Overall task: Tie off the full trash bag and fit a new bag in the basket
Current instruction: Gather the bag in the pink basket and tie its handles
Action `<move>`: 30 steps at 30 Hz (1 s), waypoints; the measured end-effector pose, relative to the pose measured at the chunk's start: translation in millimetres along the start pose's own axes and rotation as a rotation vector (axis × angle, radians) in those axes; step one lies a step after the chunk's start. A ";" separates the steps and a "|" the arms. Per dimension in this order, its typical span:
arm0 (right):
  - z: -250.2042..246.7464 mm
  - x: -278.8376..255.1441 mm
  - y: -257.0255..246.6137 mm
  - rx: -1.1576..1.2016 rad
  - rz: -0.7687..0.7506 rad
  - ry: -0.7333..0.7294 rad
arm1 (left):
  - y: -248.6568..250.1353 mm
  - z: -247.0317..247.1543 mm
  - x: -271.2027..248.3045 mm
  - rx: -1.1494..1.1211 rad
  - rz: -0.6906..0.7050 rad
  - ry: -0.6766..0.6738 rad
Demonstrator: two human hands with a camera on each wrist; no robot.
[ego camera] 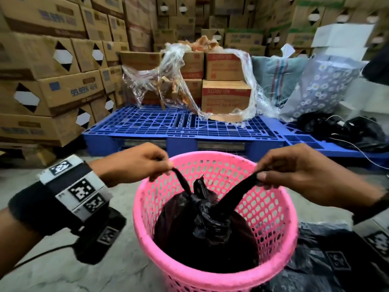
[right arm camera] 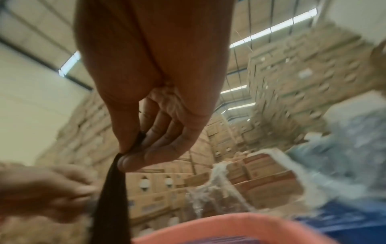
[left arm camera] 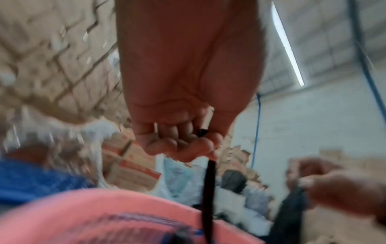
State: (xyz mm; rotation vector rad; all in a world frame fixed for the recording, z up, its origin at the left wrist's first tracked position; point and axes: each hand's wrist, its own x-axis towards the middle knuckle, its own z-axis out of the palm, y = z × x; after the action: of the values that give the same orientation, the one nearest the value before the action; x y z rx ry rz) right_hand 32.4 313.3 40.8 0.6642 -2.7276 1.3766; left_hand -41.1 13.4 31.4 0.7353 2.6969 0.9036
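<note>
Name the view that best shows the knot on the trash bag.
The head view: the knot sits in plain sight atop the bag inside the basket, between the tails both hands pull. The wrist views show only a tail pinched in each hand; the knot lies out of frame.

Concrete floor (ego camera: pixel 63 268), grey and mottled. Stacked cardboard cartons (ego camera: pixel 52 66) lined the left side and the back wall to well above head height. A blue plastic pallet (ego camera: pixel 147 125) lay on the floor ahead, carrying a few red-printed cartons (ego camera: pixel 226 95) partly draped in torn clear stretch wrap (ego camera: pixel 168 81). To the right of these stood a flower-printed sack (ego camera: pixel 320 87), with white boxes (ego camera: pixel 341 39) behind it. Wrist views, blurred, showed a pale wall (left arm camera: pixel 313 132) and long strip skylights (right arm camera: pixel 271 31) in a high roof.
</note>
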 end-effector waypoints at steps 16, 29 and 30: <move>43.4 44.7 -19.2 0.272 0.067 0.087 | 44.1 49.7 5.0 -0.533 0.140 0.000; 57.1 37.3 -6.1 -0.491 -0.267 -0.096 | 31.6 34.4 5.3 -0.366 -0.056 -0.130; 57.5 36.8 -7.0 -0.485 -0.289 -0.107 | 33.1 33.8 5.4 -0.350 -0.036 -0.116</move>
State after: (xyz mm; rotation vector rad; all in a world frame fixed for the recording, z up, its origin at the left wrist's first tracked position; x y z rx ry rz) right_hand 11.5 251.9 18.3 1.0482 -2.7365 0.6043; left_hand -21.3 56.2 24.7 0.6385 2.3546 1.2383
